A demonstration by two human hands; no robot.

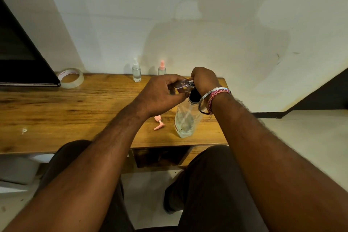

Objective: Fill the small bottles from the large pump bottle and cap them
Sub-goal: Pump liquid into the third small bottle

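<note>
Head view shows a person seated at a wooden table (56, 111), both hands raised above its right portion. Left hand (162, 94) grips a small clear bottle (183, 85), fingers and thumb curled round its body. That bottle lies roughly horizontal, long axis running left to right, its neck pointing right toward the other hand. Right hand (204, 79) is closed over the head of the large pump bottle (186, 118), fingers curled down on it; the pump head itself is mostly hidden under the hand, so the exact contact with the small bottle's mouth cannot be confirmed. The large pump bottle stands upright directly below the grip, black collar just beneath the right hand, clear body resting on the table with liquid low inside.

A pink spray cap (159, 123) lies flat on the table, below and left of the grip, just beside the large bottle's base. Beyond the grip, near the wall, stand two capped small bottles: a white-capped bottle (136, 71) and a pink-capped bottle (162, 68), both upright. A tape roll (71, 78) sits well to the left. Bangle and threads (212, 100) ring the right wrist.
</note>
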